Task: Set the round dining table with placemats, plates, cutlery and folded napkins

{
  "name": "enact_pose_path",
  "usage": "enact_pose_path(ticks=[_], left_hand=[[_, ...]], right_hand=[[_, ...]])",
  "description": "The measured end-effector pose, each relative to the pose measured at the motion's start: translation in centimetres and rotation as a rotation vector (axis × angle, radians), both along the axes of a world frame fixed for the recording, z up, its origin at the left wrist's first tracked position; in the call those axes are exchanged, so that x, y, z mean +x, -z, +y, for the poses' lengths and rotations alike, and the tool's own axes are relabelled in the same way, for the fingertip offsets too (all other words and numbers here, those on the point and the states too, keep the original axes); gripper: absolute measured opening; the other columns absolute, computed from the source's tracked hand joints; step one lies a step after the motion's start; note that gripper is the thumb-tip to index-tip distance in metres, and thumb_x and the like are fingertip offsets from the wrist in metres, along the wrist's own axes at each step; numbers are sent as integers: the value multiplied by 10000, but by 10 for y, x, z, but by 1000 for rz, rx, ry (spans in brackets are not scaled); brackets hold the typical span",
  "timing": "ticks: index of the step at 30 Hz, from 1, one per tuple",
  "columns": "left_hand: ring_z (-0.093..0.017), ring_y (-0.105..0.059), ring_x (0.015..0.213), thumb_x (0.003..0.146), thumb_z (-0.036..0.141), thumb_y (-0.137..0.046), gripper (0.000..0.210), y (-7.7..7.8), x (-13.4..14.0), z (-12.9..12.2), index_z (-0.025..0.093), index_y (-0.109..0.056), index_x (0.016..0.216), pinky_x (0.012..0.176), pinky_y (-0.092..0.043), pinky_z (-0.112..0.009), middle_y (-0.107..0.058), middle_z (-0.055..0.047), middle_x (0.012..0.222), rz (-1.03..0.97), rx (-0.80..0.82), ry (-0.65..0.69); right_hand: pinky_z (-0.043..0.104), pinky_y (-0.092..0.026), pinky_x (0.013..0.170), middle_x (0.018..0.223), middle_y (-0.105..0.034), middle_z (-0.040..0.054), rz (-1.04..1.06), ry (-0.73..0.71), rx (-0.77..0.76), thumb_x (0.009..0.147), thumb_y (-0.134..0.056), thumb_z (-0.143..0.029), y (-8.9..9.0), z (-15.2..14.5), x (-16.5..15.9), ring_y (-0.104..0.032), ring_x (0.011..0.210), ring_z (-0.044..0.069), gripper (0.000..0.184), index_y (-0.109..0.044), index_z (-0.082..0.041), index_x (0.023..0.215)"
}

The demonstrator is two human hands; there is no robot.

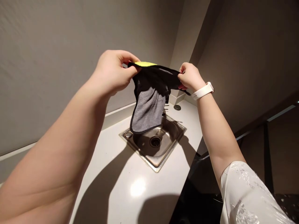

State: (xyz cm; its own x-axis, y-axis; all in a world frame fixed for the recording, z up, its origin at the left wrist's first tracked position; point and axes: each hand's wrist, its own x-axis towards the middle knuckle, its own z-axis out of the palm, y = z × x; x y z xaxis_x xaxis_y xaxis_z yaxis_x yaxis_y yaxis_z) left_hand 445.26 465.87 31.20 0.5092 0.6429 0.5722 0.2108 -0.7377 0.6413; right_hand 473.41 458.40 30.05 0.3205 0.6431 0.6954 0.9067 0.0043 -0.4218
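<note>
A grey cleaning cloth (149, 107) with black edging hangs stretched between my two hands above the sink. A strip of its yellow side shows along the top edge. My left hand (116, 70) pinches the upper left corner between thumb and fingers. At the upper right edge, my right hand (190, 76) is closed on the cloth, with a white watch band on its wrist. Below the cloth lies a square steel sink (157, 168) with a round drain (155, 141). Most of the tap behind the cloth is hidden.
The sink is set into a white countertop (121, 189) that meets grey walls (70, 56) at the back and left. A dark round disc (177, 107) lies on the counter behind the sink. Dark cabinet fronts (252, 155) stand at the right.
</note>
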Motion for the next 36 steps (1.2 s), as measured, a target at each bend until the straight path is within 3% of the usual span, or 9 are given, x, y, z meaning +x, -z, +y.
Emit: enact_pose_path(ticks=[4,7,12,16,19,22,26,32,36], left_hand=[[-185,-656,841,827,340,-615,363,27,0,-7,41,-717,1004,825,-536,-506,-596,-3,726,48,-104,34],[-197,-643,903,837,221,-555,251,69,13,-18,64,-701,967,893,-526,-464,-652,-35,828,48,-57,81],[-216,-617,1016,761,141,-515,246,186,18,-64,154,-670,952,968,-500,-388,-682,-83,1033,87,23,278],[-245,-631,1050,682,99,-486,279,288,-8,-100,149,-677,880,990,-499,-387,-678,-123,1050,378,-78,548],[-275,-613,1132,669,100,-476,335,330,-29,-107,166,-709,902,1037,-480,-413,-656,-126,1181,558,-112,675],[-294,-586,1195,680,97,-457,420,337,-38,-105,171,-719,1000,1072,-457,-444,-616,-126,1279,585,-124,645],[-274,-586,1202,772,152,-461,374,318,-34,-108,177,-697,1061,1096,-442,-449,-621,-120,1262,452,-169,609],[-212,-640,1043,870,213,-489,269,305,21,-158,192,-686,1052,967,-516,-373,-673,-88,1102,352,-234,807],[-263,-573,1177,853,196,-605,333,307,86,-220,195,-653,1183,1018,-471,-407,-617,-116,1276,483,35,898]], right_hand=[[452,-540,852,837,-468,11,120,1,-4,870,-568,-163,22,-41,-16,-603,841,171,172,-415,-195,798],[419,-514,889,853,-508,20,148,155,-27,875,-489,-172,61,-88,-45,-563,880,176,77,-432,-205,834],[366,-477,884,926,-551,69,256,565,-76,872,-406,-168,174,-180,-127,-534,917,212,85,-480,-211,875],[353,-474,855,949,-585,105,489,694,-651,815,-469,-92,256,-239,-183,-577,920,240,142,-565,-191,849],[355,-471,880,1101,-588,136,556,696,-910,775,-565,-82,276,-260,-190,-610,992,265,249,-616,-169,1002],[404,-470,926,1205,-555,189,607,834,-824,819,-628,-235,271,-265,-166,-616,1053,311,401,-581,-150,1208],[384,-489,918,1270,-539,239,950,994,-479,846,-615,-304,275,-267,-124,-619,1066,291,543,-508,-104,1339],[240,-505,616,727,-631,48,1277,897,-345,830,-591,-217,312,-287,-101,-604,663,155,153,-646,-106,920],[196,-468,512,602,-546,-21,1417,831,-278,847,-544,-146,329,-298,-98,-523,502,92,67,-609,-130,845]])
